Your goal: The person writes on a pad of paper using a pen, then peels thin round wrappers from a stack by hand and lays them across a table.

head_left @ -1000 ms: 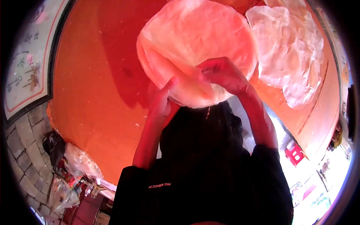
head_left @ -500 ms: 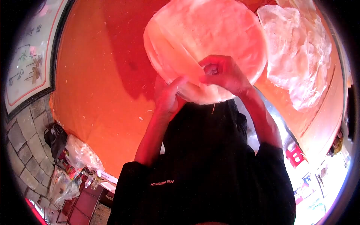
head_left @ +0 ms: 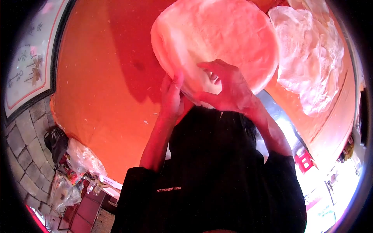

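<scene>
A large, round, pale stack of thin dough sheets [head_left: 229,35] lies at the top middle under reddish light, its near edge close to my body. My left hand [head_left: 173,95] grips the near left edge of the stack, thumb on top and fingers mostly hidden beneath. Over the near part hovers my right hand [head_left: 229,85], its thumb and fingers spread apart in a C shape. Only the pale sheet shows through that gap. Whether the right fingertips touch the surface I cannot tell.
More crumpled thin dough sheets [head_left: 311,58] lie to the right on the orange tabletop [head_left: 97,77]. A framed white board with writing [head_left: 33,50] is at the far left. Plastic bags [head_left: 83,157] and a dark bag [head_left: 56,143] sit at lower left by stone paving [head_left: 29,155].
The right fingers have opened from a pinch on a lifted flap of the top sheet. That flap now lies flatter. The left hand stays at the edge.
</scene>
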A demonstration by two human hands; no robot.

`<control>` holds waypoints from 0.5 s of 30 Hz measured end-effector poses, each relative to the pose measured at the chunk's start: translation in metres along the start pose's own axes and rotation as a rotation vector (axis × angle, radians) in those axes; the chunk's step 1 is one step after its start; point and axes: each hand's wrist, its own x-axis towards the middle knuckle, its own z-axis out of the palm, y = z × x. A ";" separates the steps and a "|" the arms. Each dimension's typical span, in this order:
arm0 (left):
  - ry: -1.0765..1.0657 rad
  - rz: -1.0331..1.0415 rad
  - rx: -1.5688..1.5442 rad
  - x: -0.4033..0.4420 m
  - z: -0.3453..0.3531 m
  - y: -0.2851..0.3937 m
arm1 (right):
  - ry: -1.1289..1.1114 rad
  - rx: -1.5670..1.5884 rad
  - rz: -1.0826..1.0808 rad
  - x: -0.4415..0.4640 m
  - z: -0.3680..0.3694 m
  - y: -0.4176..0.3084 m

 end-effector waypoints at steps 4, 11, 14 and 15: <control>-0.140 0.022 -0.329 -0.004 0.021 0.021 | 0.018 -0.030 -0.002 0.004 0.001 0.005; -0.027 0.059 -0.079 0.002 0.000 -0.008 | 0.077 -0.032 -0.006 0.005 0.013 -0.006; 0.007 0.005 -0.049 0.001 -0.010 -0.012 | 0.169 -0.048 0.102 0.006 0.014 0.021; -0.020 -0.008 -0.049 0.000 -0.011 -0.013 | 0.158 -0.134 0.117 0.003 0.015 0.025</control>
